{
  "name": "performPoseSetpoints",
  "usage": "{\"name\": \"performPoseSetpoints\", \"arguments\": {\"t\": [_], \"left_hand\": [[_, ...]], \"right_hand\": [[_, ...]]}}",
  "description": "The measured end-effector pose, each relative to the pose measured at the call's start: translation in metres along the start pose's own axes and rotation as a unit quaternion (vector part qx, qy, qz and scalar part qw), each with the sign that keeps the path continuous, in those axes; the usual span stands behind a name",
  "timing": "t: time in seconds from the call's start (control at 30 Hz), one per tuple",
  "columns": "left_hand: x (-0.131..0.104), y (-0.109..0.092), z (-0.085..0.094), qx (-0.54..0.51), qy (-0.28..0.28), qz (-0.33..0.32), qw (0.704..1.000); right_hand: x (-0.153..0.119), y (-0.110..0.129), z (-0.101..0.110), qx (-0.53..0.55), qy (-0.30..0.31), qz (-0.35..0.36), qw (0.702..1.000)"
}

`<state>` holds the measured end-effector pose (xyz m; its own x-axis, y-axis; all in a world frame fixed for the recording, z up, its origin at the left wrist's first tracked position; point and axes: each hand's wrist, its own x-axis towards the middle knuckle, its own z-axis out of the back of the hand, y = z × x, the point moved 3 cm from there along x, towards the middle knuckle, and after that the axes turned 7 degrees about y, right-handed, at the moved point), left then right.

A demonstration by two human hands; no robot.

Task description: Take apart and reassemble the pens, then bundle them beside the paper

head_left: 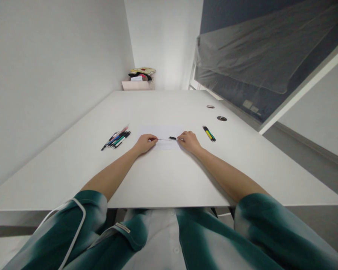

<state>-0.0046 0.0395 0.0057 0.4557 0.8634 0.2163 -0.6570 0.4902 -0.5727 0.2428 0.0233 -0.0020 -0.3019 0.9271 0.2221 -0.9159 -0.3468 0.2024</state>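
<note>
My left hand (146, 143) pinches one end of a thin dark rod, like a pen refill (165, 140), which points to the right. In my right hand (189, 140) is a pen barrel (172, 138), its black end turned toward the rod. The rod's far tip lies close to the barrel's black end; I cannot tell whether they touch. Both hands rest over a sheet of white paper (166, 147) on the table. Fingers hide the rod's left end and the rest of the barrel.
Several pens (116, 138) lie in a pile on the left of the white table (163, 176). Yellow and green pens (208, 133) lie at the right. Two round metal table inserts (222, 118) sit farther back. A box of items (138, 84) stands beyond the far edge. A white cable (79, 228) crosses my left sleeve.
</note>
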Motion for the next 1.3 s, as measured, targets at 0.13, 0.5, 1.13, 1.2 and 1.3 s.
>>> {"name": "performPoseSetpoints", "arguments": {"t": [0.13,0.5,1.13,1.2,1.3], "left_hand": [[0.001,0.006,0.003,0.001,-0.009,0.006,1.000],[0.000,0.014,0.007,-0.011,-0.023,0.013,1.000],[-0.001,0.008,0.004,-0.011,-0.016,0.018,1.000],[-0.001,0.004,0.002,-0.015,-0.013,0.014,1.000],[-0.001,-0.004,-0.003,-0.026,-0.002,0.012,1.000]], "right_hand": [[-0.002,-0.006,0.005,0.006,-0.014,-0.004,1.000],[-0.006,-0.002,0.009,0.013,-0.013,0.008,1.000],[-0.007,0.005,0.010,0.032,-0.002,0.024,0.999],[-0.008,0.010,0.010,0.042,0.000,0.049,0.998],[-0.009,0.019,0.008,0.063,0.007,0.081,0.995]]}}
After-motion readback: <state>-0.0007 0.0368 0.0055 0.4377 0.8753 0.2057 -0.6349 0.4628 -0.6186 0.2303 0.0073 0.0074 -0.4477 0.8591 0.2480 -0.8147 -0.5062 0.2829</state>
